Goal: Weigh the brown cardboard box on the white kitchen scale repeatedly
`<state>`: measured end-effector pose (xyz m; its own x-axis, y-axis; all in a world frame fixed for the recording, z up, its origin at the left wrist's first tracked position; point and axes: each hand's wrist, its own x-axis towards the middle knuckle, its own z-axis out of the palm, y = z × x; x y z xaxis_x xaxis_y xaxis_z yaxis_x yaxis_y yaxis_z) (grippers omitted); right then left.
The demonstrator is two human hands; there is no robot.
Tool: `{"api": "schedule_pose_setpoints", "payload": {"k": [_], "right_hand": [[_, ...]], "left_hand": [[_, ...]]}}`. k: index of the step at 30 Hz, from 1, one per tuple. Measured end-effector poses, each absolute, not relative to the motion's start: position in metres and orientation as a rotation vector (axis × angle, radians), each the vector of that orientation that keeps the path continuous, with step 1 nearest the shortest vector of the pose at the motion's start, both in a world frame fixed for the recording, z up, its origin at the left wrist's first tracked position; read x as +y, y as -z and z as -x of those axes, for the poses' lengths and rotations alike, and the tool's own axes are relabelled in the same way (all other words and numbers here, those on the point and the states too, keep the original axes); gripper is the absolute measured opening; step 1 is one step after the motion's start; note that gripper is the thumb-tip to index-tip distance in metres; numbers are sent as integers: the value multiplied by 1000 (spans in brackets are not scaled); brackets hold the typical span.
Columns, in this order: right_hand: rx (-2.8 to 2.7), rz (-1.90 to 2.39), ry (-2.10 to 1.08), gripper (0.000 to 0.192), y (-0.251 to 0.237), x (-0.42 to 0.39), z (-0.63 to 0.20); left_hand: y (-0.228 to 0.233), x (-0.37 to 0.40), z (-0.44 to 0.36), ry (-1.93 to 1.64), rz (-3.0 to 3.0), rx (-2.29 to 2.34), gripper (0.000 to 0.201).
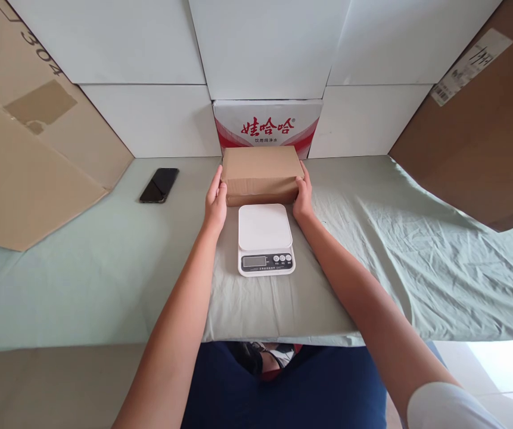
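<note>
Cardboard box (263,164), plain brown and oblong, perhaps front-flapped, ends in the grip of left hand (215,204) and right hand (302,199).

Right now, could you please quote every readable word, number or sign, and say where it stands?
"304": brown cardboard panel at far left.
"娃哈哈®": white-and-red cardboard carton at the back.
"饮用纯净水": same carton, below.
Too small or blurred: front-panel print on the white plastic scale; most of the white paper label on the brown cardboard at right.

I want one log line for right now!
left hand: at left end of small brown box; right hand: at its right end; white scale: in front of box; phone: left
</note>
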<state>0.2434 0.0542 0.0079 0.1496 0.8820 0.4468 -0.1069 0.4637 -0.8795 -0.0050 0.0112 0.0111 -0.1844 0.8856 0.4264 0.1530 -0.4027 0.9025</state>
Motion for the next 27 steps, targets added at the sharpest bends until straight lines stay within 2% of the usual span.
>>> {"api": "schedule_pose_setpoints", "payload": {"k": [10, 18, 27], "right_hand": [[-1126, 783, -856, 65, -5, 60, -243], [-1124, 779, -870, 77, 0, 63, -243], [-1112, 765, -881, 71, 3, 65, -244]], "left_hand": [[-13, 11, 4, -1631, -1456, 1239, 76], [-11, 13, 4, -1647, -1449, 1228, 75], [-1, 18, 4, -1645, -1319, 1227, 77]]}}
